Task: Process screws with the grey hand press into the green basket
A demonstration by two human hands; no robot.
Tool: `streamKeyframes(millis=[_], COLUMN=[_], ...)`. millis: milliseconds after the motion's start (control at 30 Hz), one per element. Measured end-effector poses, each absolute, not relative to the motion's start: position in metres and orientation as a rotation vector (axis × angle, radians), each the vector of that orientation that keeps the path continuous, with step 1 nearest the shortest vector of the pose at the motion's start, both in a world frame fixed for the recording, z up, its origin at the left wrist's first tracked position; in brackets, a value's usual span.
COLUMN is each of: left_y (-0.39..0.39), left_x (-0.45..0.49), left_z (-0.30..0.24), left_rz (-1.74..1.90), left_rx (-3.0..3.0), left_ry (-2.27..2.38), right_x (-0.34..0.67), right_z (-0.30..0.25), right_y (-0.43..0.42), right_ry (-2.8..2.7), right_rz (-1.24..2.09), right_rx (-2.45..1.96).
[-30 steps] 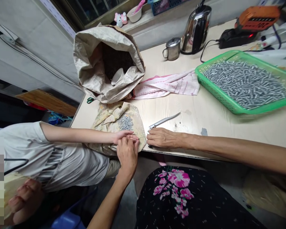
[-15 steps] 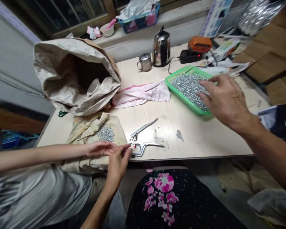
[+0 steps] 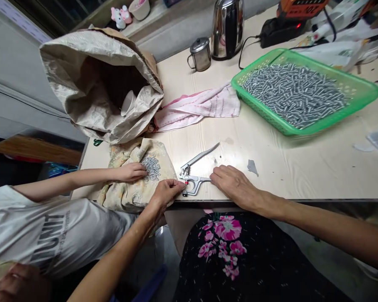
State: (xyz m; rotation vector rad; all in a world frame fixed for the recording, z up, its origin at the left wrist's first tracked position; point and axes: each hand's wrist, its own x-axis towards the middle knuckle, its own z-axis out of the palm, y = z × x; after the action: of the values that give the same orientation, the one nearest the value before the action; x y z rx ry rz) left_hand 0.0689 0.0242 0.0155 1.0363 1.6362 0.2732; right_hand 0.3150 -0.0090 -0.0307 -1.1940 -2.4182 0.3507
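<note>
Silver snap pliers (image 3: 193, 180) with a spring and a small red part lie at the table's front edge, their handles spread apart. My left hand (image 3: 166, 193) is pinched at the jaws; whatever its fingertips hold is too small to make out. The fingers of my right hand (image 3: 231, 182) curl over the end of the lower handle. Left of them, a small heap of metal pins (image 3: 151, 167) rests on a stained cloth (image 3: 129, 193), and another person's hand (image 3: 132, 172) touches that heap. A green basket (image 3: 271, 119) full of similar pins stands at the right.
A large open sack (image 3: 59, 79) stands back left, beside a pink-white towel (image 3: 201, 107). Behind are a metal mug (image 3: 200, 54), a kettle (image 3: 227, 29) and a charger with a cord (image 3: 280, 31). A grey scrap (image 3: 252, 167) lies right of my right hand.
My right hand has come from the green basket down to the pliers' lower handle. The other person's hand has moved from beside my left hand to the pin heap. The view has shifted.
</note>
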Motion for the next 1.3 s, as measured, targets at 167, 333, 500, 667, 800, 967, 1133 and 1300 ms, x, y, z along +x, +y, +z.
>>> streamKeyframes(millis=[167, 333, 500, 667, 800, 967, 1133, 1300], left_y=[0.026, 0.023, 0.023, 0.022, 0.02, 0.022, 0.023, 0.024], left_x=[0.075, 0.079, 0.08, 0.078, 0.076, 0.077, 0.079, 0.079], left_z=[0.021, 0.02, 0.021, 0.019, 0.015, 0.018, 0.021, 0.02], left_rz=[0.29, 0.296, 0.233, 0.223, 0.265, 0.24, 0.236, 0.212], left_rx=[1.011, 1.026, 1.031, 0.96, 0.963, 0.87, 0.855, 0.836], left_ry=[1.655, 1.703, 1.699, 1.658, 1.694, 1.659, 1.675, 1.658], right_x=[0.314, 0.314, 0.316, 0.317, 0.316, 0.313, 0.315, 0.326], right_z=[-0.029, -0.027, -0.028, -0.027, -0.029, -0.033, -0.032, -0.017], right_y=[-0.011, -0.008, -0.003, -0.003, -0.004, -0.008, -0.004, 0.027], right_ry=[-2.382, -2.396, -2.391, -2.378, -2.378, -2.39, -2.424, -2.43], right_rz=[0.409, 0.384, 0.361, 0.392, 0.348, 0.181, 0.249, 0.335], right_rx=[-1.183, -1.154, -1.14, -1.122, -1.145, -1.161, -1.179, -1.241])
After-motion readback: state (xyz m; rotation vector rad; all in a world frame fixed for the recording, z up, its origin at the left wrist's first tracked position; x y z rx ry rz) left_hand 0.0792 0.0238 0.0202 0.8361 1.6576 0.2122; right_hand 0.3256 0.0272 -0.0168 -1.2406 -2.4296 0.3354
